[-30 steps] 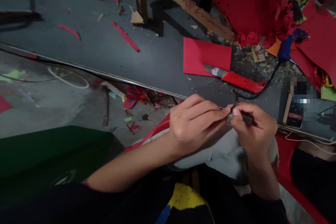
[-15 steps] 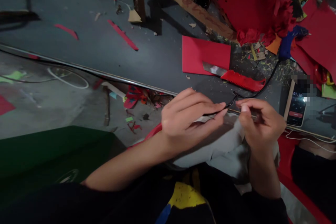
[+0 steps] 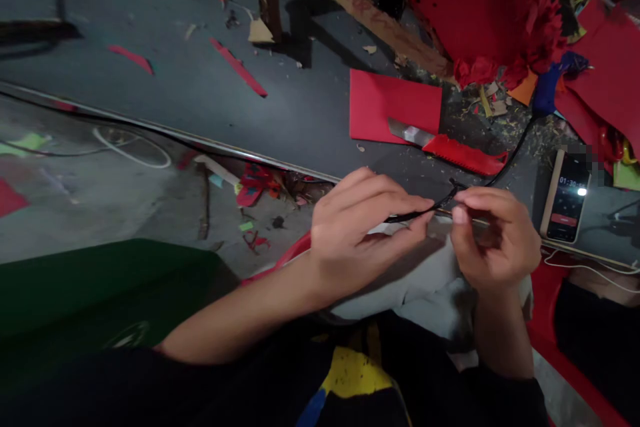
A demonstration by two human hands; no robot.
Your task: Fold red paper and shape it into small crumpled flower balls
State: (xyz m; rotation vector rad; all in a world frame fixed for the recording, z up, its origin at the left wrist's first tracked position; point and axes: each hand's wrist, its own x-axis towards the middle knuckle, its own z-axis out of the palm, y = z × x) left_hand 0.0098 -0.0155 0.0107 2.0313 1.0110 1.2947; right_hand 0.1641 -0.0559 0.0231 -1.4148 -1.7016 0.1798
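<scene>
A thin black cord [image 3: 444, 202] runs across the table's front edge. My left hand [image 3: 357, 223] pinches it between fingertips and thumb, with part of the cord passing beneath the fingers. Close by on the right, my right hand [image 3: 503, 233] is curled, its index fingertip at a twisted or knotted spot in the cord. Its thumb sits slightly below the index finger, and whether it touches the cord is unclear. From there the cord leads up right to a blue tool [image 3: 546, 90], perhaps a glue gun. A red-handled utility knife [image 3: 465, 152] lies partly on a red paper sheet [image 3: 373, 103].
A phone [image 3: 565, 200] showing a timer lies at the table's right edge. Behind are a large red paper-covered form [image 3: 480, 7], a cardboard strip [image 3: 360, 7] and scraps. Red strips [image 3: 239, 68] lie on the left tabletop. Another person's dark clothing [image 3: 595, 340] appears at right.
My right thumb has moved slightly down and away from the index fingertip. The twisted part of the cord has shifted a little right. My left hand keeps its pinch.
</scene>
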